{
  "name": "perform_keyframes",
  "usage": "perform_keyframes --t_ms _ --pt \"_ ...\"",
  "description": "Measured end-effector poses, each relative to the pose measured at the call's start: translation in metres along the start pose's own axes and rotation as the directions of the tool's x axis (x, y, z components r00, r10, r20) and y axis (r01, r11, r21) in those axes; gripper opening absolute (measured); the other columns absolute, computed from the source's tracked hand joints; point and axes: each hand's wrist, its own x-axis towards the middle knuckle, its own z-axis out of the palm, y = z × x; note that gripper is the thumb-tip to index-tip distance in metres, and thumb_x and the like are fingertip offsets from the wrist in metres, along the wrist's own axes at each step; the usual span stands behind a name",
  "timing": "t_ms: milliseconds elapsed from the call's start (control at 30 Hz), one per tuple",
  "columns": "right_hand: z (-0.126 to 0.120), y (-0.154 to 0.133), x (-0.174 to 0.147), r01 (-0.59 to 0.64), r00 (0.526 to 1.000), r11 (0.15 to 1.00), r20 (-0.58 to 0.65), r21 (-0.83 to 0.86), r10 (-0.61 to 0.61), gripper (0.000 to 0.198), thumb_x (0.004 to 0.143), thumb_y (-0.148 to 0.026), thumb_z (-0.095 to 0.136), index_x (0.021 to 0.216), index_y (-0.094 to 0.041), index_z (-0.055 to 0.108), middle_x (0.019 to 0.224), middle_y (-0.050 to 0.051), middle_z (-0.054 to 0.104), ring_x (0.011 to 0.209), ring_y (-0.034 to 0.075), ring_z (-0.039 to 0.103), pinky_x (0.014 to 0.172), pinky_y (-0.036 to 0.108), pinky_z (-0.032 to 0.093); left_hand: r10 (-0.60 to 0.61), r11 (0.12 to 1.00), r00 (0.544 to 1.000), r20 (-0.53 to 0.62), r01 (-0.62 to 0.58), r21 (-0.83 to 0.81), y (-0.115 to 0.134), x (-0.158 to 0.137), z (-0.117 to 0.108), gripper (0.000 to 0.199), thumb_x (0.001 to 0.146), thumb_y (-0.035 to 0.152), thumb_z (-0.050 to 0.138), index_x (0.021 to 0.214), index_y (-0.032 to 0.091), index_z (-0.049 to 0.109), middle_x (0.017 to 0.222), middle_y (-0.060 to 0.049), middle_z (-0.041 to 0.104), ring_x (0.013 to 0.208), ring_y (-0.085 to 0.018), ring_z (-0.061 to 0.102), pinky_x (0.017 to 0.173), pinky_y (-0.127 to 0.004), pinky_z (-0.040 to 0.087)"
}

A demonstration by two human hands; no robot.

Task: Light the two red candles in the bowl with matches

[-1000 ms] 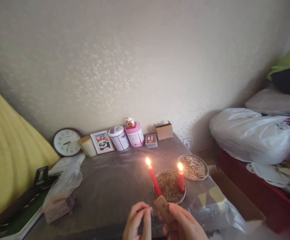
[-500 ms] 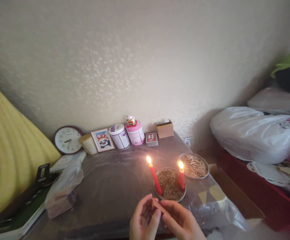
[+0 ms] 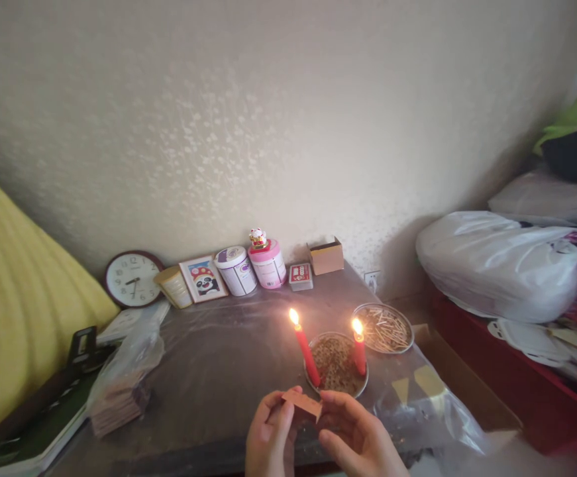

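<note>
Both my hands hold a small brown matchbox (image 3: pixel 302 401) flat between them at the table's near edge. My left hand (image 3: pixel 268 437) pinches its left end and my right hand (image 3: pixel 358 440) grips its right end. Just beyond it stands a round metal dish (image 3: pixel 336 364) of dark brown grains with two lit red candles: a leaning one (image 3: pixel 306 351) on the left and a shorter upright one (image 3: pixel 359 351) on the right. A second metal dish (image 3: pixel 383 328) holding several pale sticks sits behind and to the right.
Along the wall stand a clock (image 3: pixel 133 279), a framed panda picture (image 3: pixel 203 279), two round tubs (image 3: pixel 252 266), a small red box (image 3: pixel 301 276) and a cardboard box (image 3: pixel 326 256). A bagged stack (image 3: pixel 122 384) lies left; white plastic bags (image 3: pixel 497 265) pile up right.
The matchbox stood on end in my right hand a second ago; it is now turned flat and held by both hands, a little farther from me.
</note>
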Motion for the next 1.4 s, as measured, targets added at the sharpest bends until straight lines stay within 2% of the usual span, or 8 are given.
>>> perform_keyframes --t_ms 200,400,567,867,1067,1233,1333,1400 --pt "-0.002 0.005 0.002 0.001 0.999 1.0 -0.043 -0.013 -0.002 0.046 0.07 -0.042 0.079 0.105 -0.019 0.06 0.096 0.01 0.07 0.093 0.027 0.067 0.084 0.04 0.053 -0.06 0.996 0.997 0.047 0.063 -0.069 -0.002 0.003 -0.004 0.022 0.062 0.031 0.081 0.073 0.017 0.07 0.079 -0.01 0.077 0.069 -0.018 0.069 0.069 -0.027 0.054" --pt "-0.003 0.018 0.003 0.056 0.996 0.998 -0.072 -0.025 -0.058 0.041 0.073 -0.042 0.076 0.104 -0.02 0.062 0.095 0.009 0.07 0.092 0.025 0.067 0.084 0.037 0.053 -0.093 0.992 0.993 0.076 0.099 -0.072 0.0 0.005 -0.009 0.022 0.062 0.031 0.082 0.074 0.017 0.071 0.08 -0.01 0.077 0.073 -0.018 0.07 0.072 -0.027 0.054" --pt "0.002 0.013 0.0 0.067 0.988 0.997 -0.134 -0.042 -0.072 0.039 0.072 -0.042 0.076 0.1 -0.02 0.063 0.091 0.008 0.071 0.089 0.025 0.068 0.082 0.036 0.054 -0.073 0.995 0.993 0.088 0.078 -0.063 0.001 0.005 -0.008 0.021 0.063 0.032 0.082 0.074 0.017 0.072 0.08 -0.009 0.077 0.073 -0.019 0.07 0.072 -0.027 0.054" --pt "-0.001 0.004 0.0 0.053 0.994 0.992 -0.09 -0.118 -0.064 0.036 0.074 -0.038 0.075 0.101 -0.02 0.061 0.096 0.009 0.071 0.091 0.026 0.069 0.085 0.038 0.054 -0.096 0.993 0.989 0.114 0.102 -0.051 0.0 0.007 -0.013 0.021 0.062 0.031 0.083 0.074 0.017 0.072 0.082 -0.009 0.077 0.075 -0.019 0.07 0.074 -0.028 0.054" --pt "-0.004 0.012 0.001 0.106 0.989 0.952 -0.071 -0.287 -0.131 0.026 0.078 -0.027 0.067 0.102 -0.02 0.059 0.094 0.008 0.071 0.087 0.023 0.069 0.079 0.033 0.055 -0.105 0.993 0.988 0.109 0.11 -0.044 0.0 0.005 -0.01 0.022 0.062 0.032 0.083 0.074 0.017 0.071 0.081 -0.009 0.076 0.075 -0.019 0.069 0.073 -0.028 0.054" --pt "-0.006 0.01 0.001 0.2 0.963 0.821 -0.048 -0.535 -0.266 0.01 0.078 -0.018 0.059 0.087 -0.02 0.063 0.085 0.004 0.065 0.077 0.02 0.067 0.072 0.028 0.054 -0.114 0.993 0.991 0.063 0.113 0.023 -0.008 0.001 -0.004 0.022 0.063 0.034 0.081 0.07 0.017 0.069 0.07 -0.007 0.074 0.066 -0.019 0.068 0.064 -0.026 0.054" --pt "-0.007 0.006 0.002 0.144 0.974 0.777 -0.053 -0.613 -0.222 0.006 0.08 -0.021 0.058 0.079 -0.02 0.063 0.078 0.004 0.065 0.072 0.02 0.064 0.068 0.028 0.052 -0.095 0.99 0.993 0.07 0.086 0.113 -0.012 0.002 -0.006 0.025 0.065 0.039 0.078 0.066 0.016 0.068 0.062 -0.006 0.072 0.066 -0.021 0.068 0.062 -0.028 0.054" --pt "-0.007 0.004 0.002 0.074 0.985 0.828 -0.089 -0.555 -0.148 0.01 0.081 -0.027 0.059 0.081 -0.019 0.065 0.078 0.005 0.068 0.073 0.021 0.065 0.068 0.029 0.052 -0.059 0.982 0.997 0.056 0.048 0.183 -0.013 0.003 -0.009 0.027 0.065 0.041 0.077 0.064 0.016 0.068 0.061 -0.007 0.072 0.065 -0.022 0.068 0.061 -0.028 0.054"
